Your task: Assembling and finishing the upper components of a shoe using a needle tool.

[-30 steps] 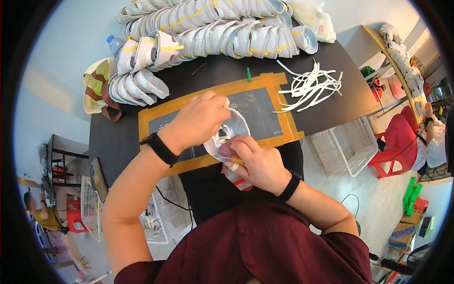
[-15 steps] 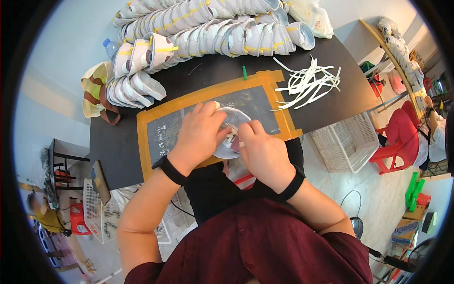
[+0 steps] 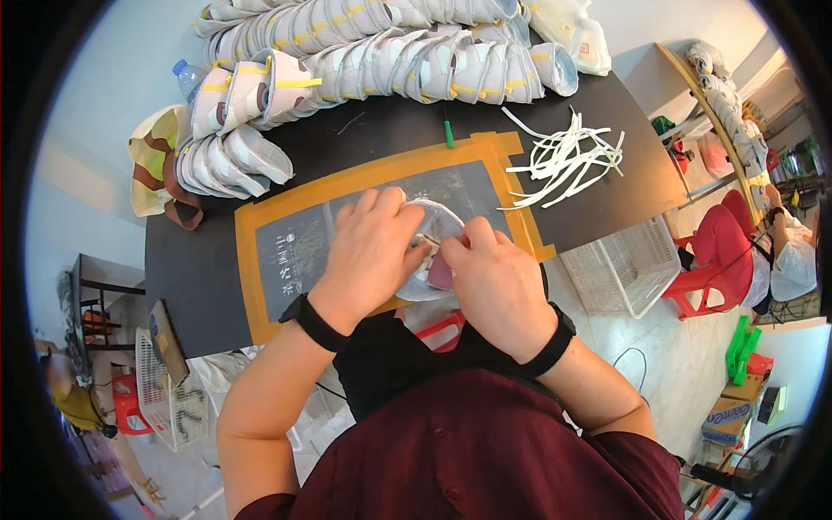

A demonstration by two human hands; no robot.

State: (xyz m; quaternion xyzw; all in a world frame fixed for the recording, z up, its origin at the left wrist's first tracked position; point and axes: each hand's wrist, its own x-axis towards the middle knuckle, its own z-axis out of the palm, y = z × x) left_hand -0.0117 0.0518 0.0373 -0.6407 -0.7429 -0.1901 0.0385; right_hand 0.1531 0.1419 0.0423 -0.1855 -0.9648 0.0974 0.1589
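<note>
A pale grey shoe upper (image 3: 419, 289) is held between my two hands at the near edge of the table, its curved rim upward and a mauve patch inside. My left hand (image 3: 371, 251) curls its fingers over the upper's left side, thumb reaching toward the opening. The fingers of my right hand (image 3: 501, 282) pinch the right side of the upper near the mauve patch. Beneath lies a dark mat (image 3: 299, 234) edged with orange tape. To the right is a loose heap of white shoelaces (image 3: 568, 160). Whatever lies between my fingertips is partly hidden.
Long nested rows of shoe uppers (image 3: 416, 69) fill the table's far side. A green-handled tool (image 3: 449, 134) lies beyond the mat. At the left stand a cloth bag (image 3: 156, 165) and a bottle (image 3: 187, 80). White crates (image 3: 620, 269) sit on the floor; a person sits at right.
My right hand has shifted slightly right and the mauve patch shows more. Both hands stay on the upper. The whole view has moved a little.
</note>
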